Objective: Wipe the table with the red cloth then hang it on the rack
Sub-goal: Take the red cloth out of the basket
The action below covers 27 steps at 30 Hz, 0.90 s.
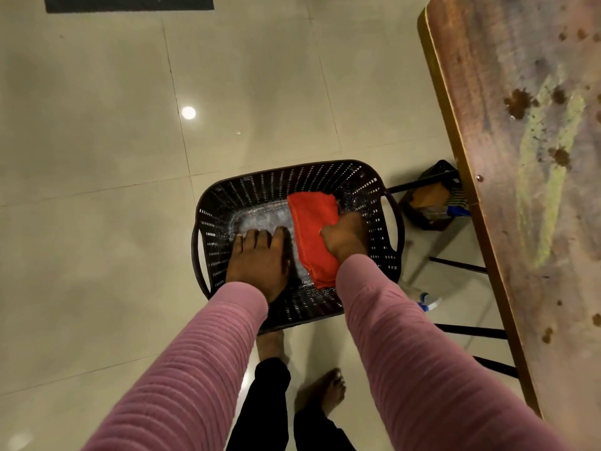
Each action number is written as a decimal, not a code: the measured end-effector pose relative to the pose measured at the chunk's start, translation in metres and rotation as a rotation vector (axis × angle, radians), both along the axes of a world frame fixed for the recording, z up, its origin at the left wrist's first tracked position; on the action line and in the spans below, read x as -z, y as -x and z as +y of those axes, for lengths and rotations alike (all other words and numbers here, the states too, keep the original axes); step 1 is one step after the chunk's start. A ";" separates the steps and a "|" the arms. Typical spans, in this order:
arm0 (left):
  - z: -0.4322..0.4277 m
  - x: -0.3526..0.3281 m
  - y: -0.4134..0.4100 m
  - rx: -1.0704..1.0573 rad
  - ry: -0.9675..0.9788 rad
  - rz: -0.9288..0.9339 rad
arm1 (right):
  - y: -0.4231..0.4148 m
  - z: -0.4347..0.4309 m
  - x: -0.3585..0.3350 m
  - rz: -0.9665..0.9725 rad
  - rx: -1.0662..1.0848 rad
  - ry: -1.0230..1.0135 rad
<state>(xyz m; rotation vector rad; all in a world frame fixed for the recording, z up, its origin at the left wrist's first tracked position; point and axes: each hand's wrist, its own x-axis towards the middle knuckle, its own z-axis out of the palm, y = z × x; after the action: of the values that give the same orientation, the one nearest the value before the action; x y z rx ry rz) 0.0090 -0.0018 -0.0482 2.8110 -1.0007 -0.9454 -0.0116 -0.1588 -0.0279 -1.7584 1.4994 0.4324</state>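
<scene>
1. A black perforated basket [292, 169] with a loop handle at each end is standing on the tiled floor [97, 157], just left of the surface [520, 157].
2. The red cloth [312, 222] is lying folded inside this basket, toward its right half, stretching from the far wall to the near wall. It is the only loose thing showing in there.
3. The right grip [344, 234] is reaching down into the basket and curling its fingers round the right edge of the red cloth, holding it fast.
4. The left grip [260, 258] is reaching into the left half of the basket with its fingers straight and together, holding nothing. Whether it is touching the basket's bottom I cannot tell.
5. Both arms are wearing ribbed pink sleeves [201, 353].
6. The surface is showing brown splashes [518, 102] and pale yellowish smears across its top.
7. Under the surface's edge a smaller black crate [440, 166] is sitting on the floor, holding an orange-brown box [429, 195] and some blue things too blurred to tell.
8. A clear bottle with a blue cap [426, 299] is lying on the floor near the surface's dark legs.
9. Bare feet [328, 390] are standing just behind the basket.
</scene>
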 end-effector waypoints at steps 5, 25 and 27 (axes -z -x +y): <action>-0.001 0.003 0.000 -0.038 -0.010 0.063 | 0.007 -0.003 -0.004 -0.069 -0.136 -0.113; -0.041 -0.099 -0.022 -0.087 0.248 0.134 | 0.065 -0.029 -0.186 -0.584 -0.046 -0.299; -0.063 -0.120 -0.026 -0.097 0.357 0.147 | 0.077 -0.053 -0.223 -0.588 -0.064 -0.201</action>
<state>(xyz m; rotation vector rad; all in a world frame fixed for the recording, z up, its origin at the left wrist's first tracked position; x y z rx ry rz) 0.0351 -0.0648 0.0720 2.4357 -0.9026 -0.8511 -0.0886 -0.2116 0.1954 -1.5913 0.9506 0.0747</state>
